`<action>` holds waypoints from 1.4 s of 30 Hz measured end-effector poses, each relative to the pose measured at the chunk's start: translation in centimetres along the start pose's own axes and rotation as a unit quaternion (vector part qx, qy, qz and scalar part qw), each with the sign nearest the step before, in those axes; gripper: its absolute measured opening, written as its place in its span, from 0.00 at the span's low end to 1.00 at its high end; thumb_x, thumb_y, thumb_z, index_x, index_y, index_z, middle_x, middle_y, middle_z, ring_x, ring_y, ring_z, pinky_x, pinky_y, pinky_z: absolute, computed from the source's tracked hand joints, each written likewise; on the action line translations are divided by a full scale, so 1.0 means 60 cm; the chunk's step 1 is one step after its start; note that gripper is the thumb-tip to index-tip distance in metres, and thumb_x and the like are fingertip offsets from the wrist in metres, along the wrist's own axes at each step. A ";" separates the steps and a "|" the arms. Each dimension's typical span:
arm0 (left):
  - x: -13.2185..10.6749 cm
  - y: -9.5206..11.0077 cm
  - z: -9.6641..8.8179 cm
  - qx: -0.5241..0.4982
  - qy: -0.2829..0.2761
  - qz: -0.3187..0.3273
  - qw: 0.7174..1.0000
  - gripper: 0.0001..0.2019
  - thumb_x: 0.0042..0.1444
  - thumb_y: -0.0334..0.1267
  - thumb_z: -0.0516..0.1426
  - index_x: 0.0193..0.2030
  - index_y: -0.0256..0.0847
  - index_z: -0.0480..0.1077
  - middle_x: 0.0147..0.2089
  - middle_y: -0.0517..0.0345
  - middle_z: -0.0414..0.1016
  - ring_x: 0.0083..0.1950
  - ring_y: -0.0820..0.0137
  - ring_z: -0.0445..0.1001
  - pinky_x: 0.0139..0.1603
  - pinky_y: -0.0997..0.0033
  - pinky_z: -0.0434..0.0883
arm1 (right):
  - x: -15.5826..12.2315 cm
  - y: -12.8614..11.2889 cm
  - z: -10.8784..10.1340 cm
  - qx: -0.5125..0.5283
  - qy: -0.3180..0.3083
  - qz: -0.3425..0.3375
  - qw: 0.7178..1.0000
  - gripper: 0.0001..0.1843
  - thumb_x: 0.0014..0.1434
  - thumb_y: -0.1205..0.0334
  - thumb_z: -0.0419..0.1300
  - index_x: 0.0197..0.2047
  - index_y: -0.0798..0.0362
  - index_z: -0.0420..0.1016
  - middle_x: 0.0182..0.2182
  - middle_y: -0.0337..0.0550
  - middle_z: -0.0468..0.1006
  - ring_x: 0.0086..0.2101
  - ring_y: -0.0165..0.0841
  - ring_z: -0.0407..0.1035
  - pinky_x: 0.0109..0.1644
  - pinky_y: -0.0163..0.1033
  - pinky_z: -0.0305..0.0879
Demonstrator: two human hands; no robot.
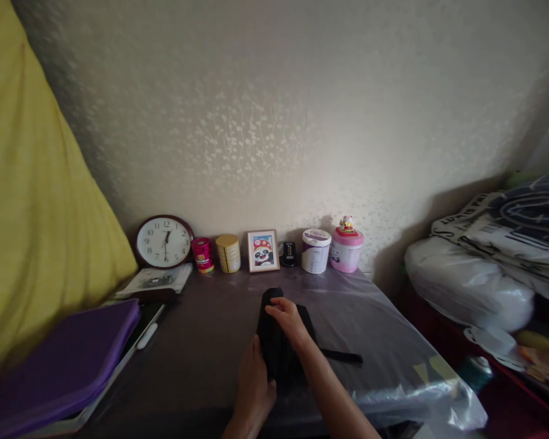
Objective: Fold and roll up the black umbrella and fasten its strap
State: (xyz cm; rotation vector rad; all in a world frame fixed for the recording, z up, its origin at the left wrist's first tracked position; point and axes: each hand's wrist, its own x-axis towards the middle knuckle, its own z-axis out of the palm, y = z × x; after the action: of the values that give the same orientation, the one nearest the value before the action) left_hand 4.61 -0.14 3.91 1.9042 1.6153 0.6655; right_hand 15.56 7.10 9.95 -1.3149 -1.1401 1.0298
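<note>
A black, soft-looking folded bundle [269, 338] is held upright over the near middle of the table; its exact kind cannot be made out. My left hand [255, 375] wraps around its lower left side, thumb pointing up. Near the top, my right hand [287, 318] pinches the black material with bent fingers. More black material [307, 318] spreads behind my right wrist, and my forearm hides part of it. To the right of that forearm a thin black strip [343, 355] lies on the table.
Along the wall stand a clock [165, 241], a pink tin [203, 255], a yellow tin [229, 253], a framed panda picture [263, 250] and two tubs [316, 251]. Purple folders [73, 360] lie left on the plastic-covered table [201, 341]. Bagged bedding [471, 280] is piled at right.
</note>
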 end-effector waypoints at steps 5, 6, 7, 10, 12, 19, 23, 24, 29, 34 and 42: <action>-0.001 0.005 -0.002 0.069 0.026 0.011 0.997 0.35 0.37 0.24 0.53 0.58 0.29 0.56 0.57 0.40 0.64 0.59 0.54 0.61 0.60 0.60 0.55 | 0.018 0.031 0.050 -0.077 -0.006 -0.001 0.997 0.11 0.45 0.64 0.61 0.35 0.56 0.74 0.19 0.34 0.71 0.23 0.28 0.65 0.26 0.31 0.58; -0.001 0.004 -0.001 0.074 0.026 0.012 0.997 0.33 0.37 0.24 0.52 0.57 0.29 0.58 0.54 0.40 0.65 0.57 0.54 0.63 0.59 0.60 0.57 | 0.018 0.035 0.055 -0.106 -0.006 -0.004 0.994 0.11 0.46 0.65 0.61 0.36 0.56 0.74 0.20 0.35 0.72 0.24 0.29 0.67 0.27 0.31 0.59; -0.002 0.003 0.000 0.077 0.025 0.012 0.997 0.32 0.38 0.24 0.52 0.55 0.28 0.59 0.53 0.39 0.66 0.56 0.54 0.64 0.57 0.60 0.59 | 0.017 0.037 0.057 -0.137 -0.006 -0.009 0.990 0.11 0.46 0.65 0.60 0.37 0.55 0.74 0.22 0.36 0.74 0.26 0.29 0.68 0.29 0.32 0.60; -0.007 -0.011 0.007 0.082 0.019 0.007 0.996 0.28 0.40 0.25 0.52 0.53 0.26 0.61 0.50 0.37 0.68 0.53 0.53 0.66 0.54 0.59 0.61 | 0.014 0.036 0.060 -0.232 -0.016 -0.017 0.972 0.13 0.48 0.64 0.60 0.39 0.55 0.74 0.27 0.39 0.77 0.31 0.31 0.70 0.33 0.32 0.60; -0.015 -0.028 0.011 0.076 0.019 0.022 0.997 0.27 0.43 0.27 0.51 0.54 0.27 0.60 0.51 0.38 0.68 0.53 0.56 0.66 0.54 0.60 0.62 | 0.014 0.031 0.060 -0.274 -0.030 -0.012 0.961 0.14 0.49 0.63 0.59 0.40 0.55 0.74 0.29 0.41 0.78 0.32 0.32 0.71 0.34 0.33 0.59; -0.041 -0.032 -0.024 0.100 0.117 0.118 0.981 0.16 0.57 0.37 0.45 0.49 0.38 0.65 0.51 0.44 0.67 0.55 0.59 0.66 0.55 0.59 0.64 | 0.013 0.025 0.056 -0.290 -0.059 -0.033 0.955 0.12 0.53 0.61 0.56 0.39 0.56 0.74 0.29 0.43 0.79 0.32 0.32 0.72 0.33 0.32 0.60; -0.024 -0.001 -0.028 0.146 0.059 0.220 0.963 0.18 0.56 0.29 0.43 0.49 0.41 0.68 0.49 0.49 0.70 0.53 0.62 0.68 0.55 0.60 0.65 | 0.011 0.030 0.054 -0.240 -0.107 -0.061 0.963 0.10 0.56 0.62 0.53 0.36 0.54 0.74 0.22 0.38 0.77 0.26 0.29 0.71 0.30 0.30 0.60; -0.017 -0.001 -0.020 0.161 0.068 0.229 0.958 0.19 0.55 0.28 0.43 0.50 0.40 0.67 0.51 0.48 0.69 0.55 0.61 0.66 0.56 0.60 0.65 | 0.011 0.032 0.053 -0.234 -0.117 -0.068 0.963 0.10 0.56 0.64 0.53 0.35 0.54 0.74 0.22 0.38 0.77 0.25 0.28 0.71 0.30 0.30 0.60; 0.007 -0.030 0.031 0.220 0.162 0.249 0.929 0.21 0.56 0.30 0.44 0.56 0.37 0.62 0.59 0.49 0.64 0.60 0.61 0.63 0.56 0.58 0.66 | -0.002 0.039 0.036 -0.230 -0.130 -0.166 0.950 0.11 0.55 0.69 0.53 0.36 0.52 0.75 0.27 0.38 0.77 0.30 0.29 0.71 0.36 0.31 0.64; 0.007 -0.040 0.043 0.282 0.230 0.287 0.886 0.23 0.53 0.25 0.45 0.56 0.37 0.63 0.60 0.48 0.63 0.62 0.60 0.60 0.55 0.61 0.68 | -0.027 0.053 0.003 -0.281 -0.056 -0.308 0.907 0.11 0.59 0.68 0.52 0.38 0.51 0.75 0.38 0.42 0.76 0.42 0.32 0.68 0.49 0.38 0.62; 0.003 -0.040 0.054 0.292 0.237 0.225 0.899 0.27 0.53 0.27 0.47 0.61 0.41 0.56 0.65 0.42 0.54 0.62 0.54 0.58 0.53 0.54 0.68 | 0.054 0.092 -0.007 -0.381 -0.036 -0.328 0.864 0.14 0.61 0.65 0.50 0.46 0.50 0.74 0.52 0.44 0.71 0.56 0.36 0.58 0.59 0.46 0.54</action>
State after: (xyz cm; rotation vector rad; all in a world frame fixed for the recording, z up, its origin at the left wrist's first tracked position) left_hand 5.15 0.06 -0.11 2.7781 1.8157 0.9703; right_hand 16.92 10.30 4.56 -1.2958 -1.9893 0.0935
